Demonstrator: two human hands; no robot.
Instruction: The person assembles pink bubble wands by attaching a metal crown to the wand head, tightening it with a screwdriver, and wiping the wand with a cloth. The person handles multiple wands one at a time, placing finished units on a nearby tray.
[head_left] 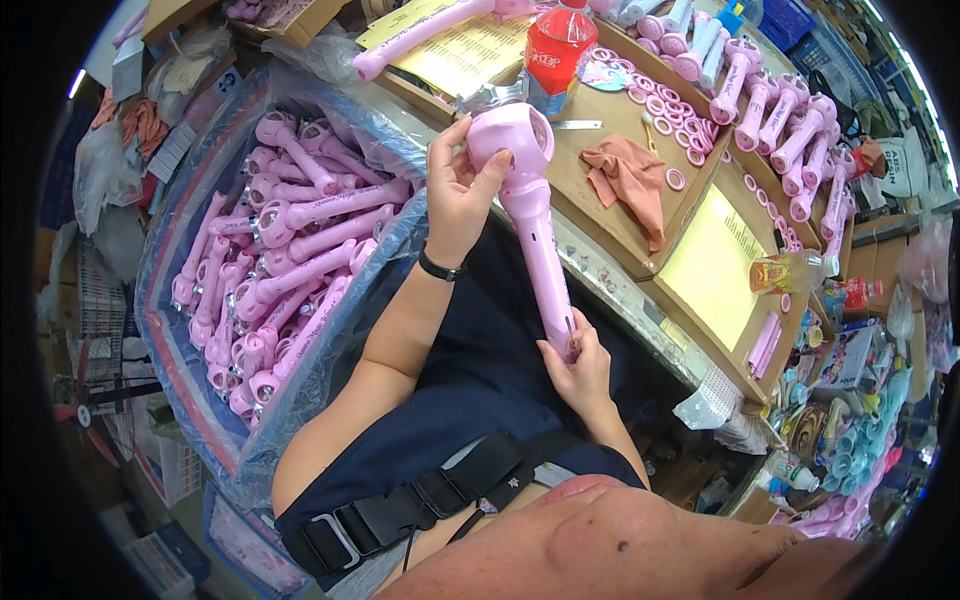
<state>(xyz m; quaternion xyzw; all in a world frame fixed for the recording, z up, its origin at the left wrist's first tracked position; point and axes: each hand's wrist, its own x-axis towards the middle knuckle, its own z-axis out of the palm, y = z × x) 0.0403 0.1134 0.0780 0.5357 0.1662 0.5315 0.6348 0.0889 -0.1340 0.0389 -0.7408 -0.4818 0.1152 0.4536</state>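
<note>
A pink plastic toy wand [538, 250] slants in front of me, its round hollow head up and its long handle running down to the right. My left hand [462, 190] is closed on the head, thumb across its near side and fingers behind. Lower down, my right hand [580, 368] grips the handle's bottom end between thumb and fingers. Beside my left arm is a large bin lined with clear plastic [225, 440], heaped with similar pink wands [310, 235]. A bottle with a red label [556, 60] stands just beyond the wand's head.
The workbench on the right bears cardboard trays [655, 265], pink rings [675, 110], an orange cloth [630, 180] and a yellow sheet [712, 270]. More pink wands [790, 110] stand in a row behind. A clear bottle with yellow liquid [790, 272] lies farther right.
</note>
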